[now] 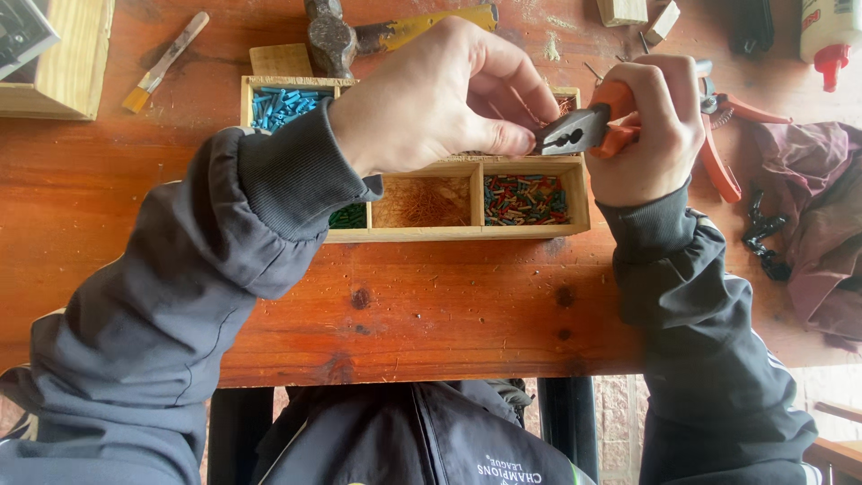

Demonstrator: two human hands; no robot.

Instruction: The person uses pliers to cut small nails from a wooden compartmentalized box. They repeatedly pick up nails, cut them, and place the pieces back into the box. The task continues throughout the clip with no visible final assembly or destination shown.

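Gripping orange-handled pliers [584,131], the right hand [648,135] meets the left hand [440,103] — its fingertips pinched at the closed plier nose above the wooden compartment box [449,235]. Next move probably needs steady pressure.

A hammer [334,40] with a yellow handle lies on the wooden table [431,305]; left of the hammer, a small brush [166,63]; far right of it, a white glue bottle [824,31] with red cap, above a maroon cloth [822,216]; wooden blocks [637,13] between.
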